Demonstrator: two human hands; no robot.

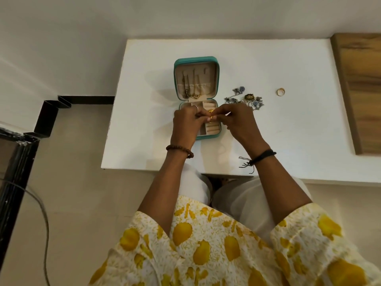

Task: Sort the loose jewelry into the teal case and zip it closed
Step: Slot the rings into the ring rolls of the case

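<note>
Left hand (186, 120) is curled in over the bottom half of the teal case (196, 96), fingertips pinching a small gold piece (211, 116) — can't tell if it's an earring or a charm, too tiny. Right hand (237, 122) comes in from the other side and pinches the same bit, so both hands meet right above the case's ring-roll tray. That's the relation that matters here: the gold piece sits directly over the lower compartments, so I'd guess the next move is just straight down into a slot, and the left hand is the one already over the case.

Lid half stands open toward the far side, with a few chains hanging on its hooks and tucked into the pocket. Case isn't zipped yet, obviously.

Moving right, the loose jewelry pile (244, 99) — bluish flower bits and a gold thing, all tangled — lies on the bench just beside the right hand's knuckles. Further right, well apart from the pile, a lone gold ring (280, 91).

White bench (288, 131) is plain and matte, with a wooden board (362, 89) on its right edge. Pale wall behind, beige tile floor, black frame and a cable off to the left.
</note>
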